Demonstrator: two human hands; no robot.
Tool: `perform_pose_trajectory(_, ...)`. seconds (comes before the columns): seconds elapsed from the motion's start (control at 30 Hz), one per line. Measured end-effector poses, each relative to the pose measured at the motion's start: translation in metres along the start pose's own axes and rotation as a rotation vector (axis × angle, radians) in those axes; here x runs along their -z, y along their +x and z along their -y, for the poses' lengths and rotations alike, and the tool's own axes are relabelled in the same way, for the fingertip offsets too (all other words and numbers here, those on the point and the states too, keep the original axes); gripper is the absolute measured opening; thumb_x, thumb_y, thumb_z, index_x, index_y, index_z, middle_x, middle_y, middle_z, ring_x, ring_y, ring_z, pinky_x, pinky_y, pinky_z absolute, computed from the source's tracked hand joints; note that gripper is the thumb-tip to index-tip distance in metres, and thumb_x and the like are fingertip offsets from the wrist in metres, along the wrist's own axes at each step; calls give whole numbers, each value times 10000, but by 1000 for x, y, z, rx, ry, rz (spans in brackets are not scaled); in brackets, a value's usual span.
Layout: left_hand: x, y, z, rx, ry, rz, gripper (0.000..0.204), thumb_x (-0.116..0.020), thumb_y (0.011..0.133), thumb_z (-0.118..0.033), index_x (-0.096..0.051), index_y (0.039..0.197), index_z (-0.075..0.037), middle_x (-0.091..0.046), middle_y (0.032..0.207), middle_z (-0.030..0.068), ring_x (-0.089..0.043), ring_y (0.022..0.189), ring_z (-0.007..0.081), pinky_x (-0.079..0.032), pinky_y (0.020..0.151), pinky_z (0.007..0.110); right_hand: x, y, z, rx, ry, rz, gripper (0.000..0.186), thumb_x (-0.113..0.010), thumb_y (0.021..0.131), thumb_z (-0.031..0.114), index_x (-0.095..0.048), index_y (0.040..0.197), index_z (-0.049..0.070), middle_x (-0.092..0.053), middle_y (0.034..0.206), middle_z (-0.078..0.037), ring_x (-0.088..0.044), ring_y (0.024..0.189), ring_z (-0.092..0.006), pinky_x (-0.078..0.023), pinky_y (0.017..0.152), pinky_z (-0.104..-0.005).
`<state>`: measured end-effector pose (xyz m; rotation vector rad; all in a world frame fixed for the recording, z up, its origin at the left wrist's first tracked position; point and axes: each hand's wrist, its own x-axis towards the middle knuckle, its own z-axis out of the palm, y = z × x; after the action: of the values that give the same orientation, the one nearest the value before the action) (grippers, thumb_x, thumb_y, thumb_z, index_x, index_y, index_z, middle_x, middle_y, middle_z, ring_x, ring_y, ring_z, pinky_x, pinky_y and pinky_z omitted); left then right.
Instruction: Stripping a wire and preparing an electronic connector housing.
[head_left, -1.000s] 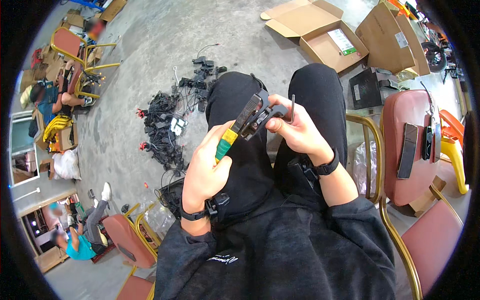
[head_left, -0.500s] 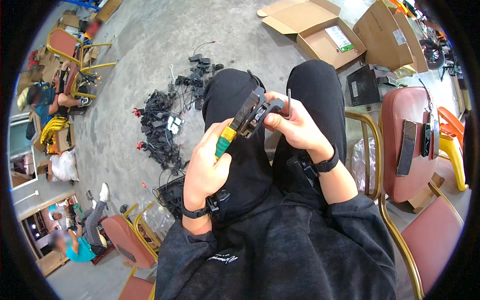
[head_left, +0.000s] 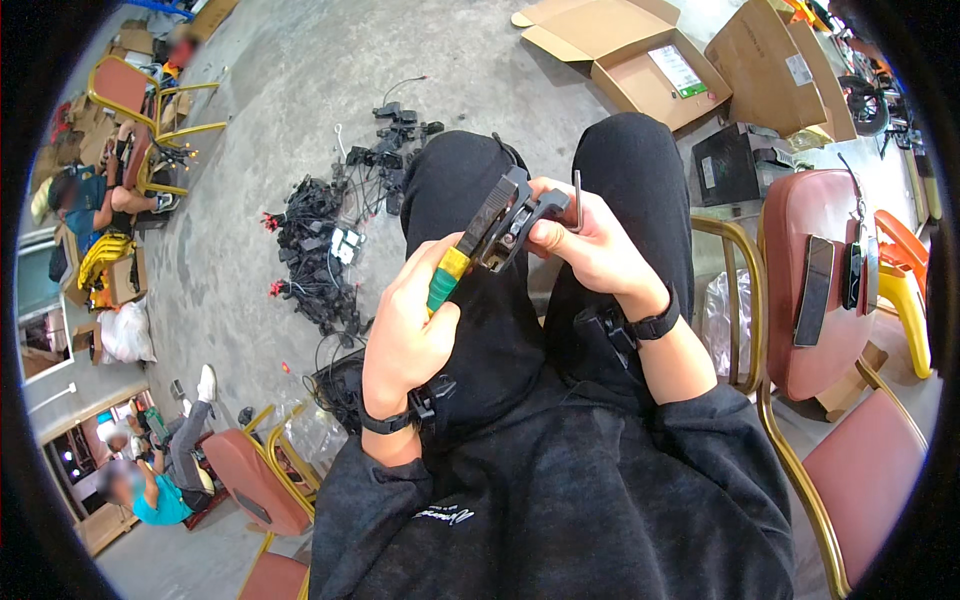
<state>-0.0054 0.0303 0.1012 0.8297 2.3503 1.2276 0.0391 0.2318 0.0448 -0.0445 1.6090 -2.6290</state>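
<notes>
Above my knees, my left hand is closed around a hand tool with a green and yellow handle. Its dark ridged metal head points up and to the right, against a black bracket-like part. Thumb and fingers of my right hand pinch that black part from the right. A thin metal hex key stands upright at the right fingers, its short bend near the thumb. Where the tool and the black part meet is partly covered by my fingers.
On the floor at left lies a pile of black cabled devices. An open cardboard box and a black box sit at upper right. Phone-like devices rest on a chair beside me. Other people sit at far left.
Both hands keep their grip on the tool and the black part, nearly in place. My left hand has shifted slightly left; the whole view has tilted a little.
</notes>
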Motion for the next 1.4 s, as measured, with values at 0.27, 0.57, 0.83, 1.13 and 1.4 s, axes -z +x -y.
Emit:
perform_pose_trajectory(0.27,-6,8,1,142,-8,-29,313,-559,737,-8,-554,1048,27,-599,885,145,-599,807,252,-460,753,317,0,4,4,-95,51,-6,269,-630,865,183,-539,1063,25,-539,817,58,-459,726,-26,-387,644,-195)
perform_pose_trajectory(0.57,0,10,18,267,-46,-198,178,-656,801,-120,-599,892,22,-612,740,159,-579,626,215,-454,611,309,2,2,7,29,-273,-92,325,-489,920,113,-354,1203,26,-479,770,-10,-464,720,-77,-390,658,-240)
perform_pose_trajectory(0.83,4,25,11,295,106,-212,210,-655,796,-127,-607,935,22,-613,763,202,-606,684,328,-457,620,353,-12,4,1,207,-1010,-267,119,-462,908,94,-448,991,9,-522,586,-128,-566,541,-319,-438,492,-365)
perform_pose_trajectory(1.13,3,34,17,228,93,-158,213,-649,793,-114,-610,946,30,-620,810,210,-611,744,354,-467,654,363,-9,13,2,384,-1220,-266,160,-621,809,144,-613,939,52,-492,697,-108,-505,651,-264,-417,588,-341)
perform_pose_trajectory(1.4,0,33,28,130,146,-223,192,-651,791,-111,-597,920,20,-602,732,174,-575,620,276,-441,599,332,-16,17,-1,433,-1196,-357,135,-660,766,105,-653,894,61,-492,723,-83,-485,684,-235,-404,618,-317)
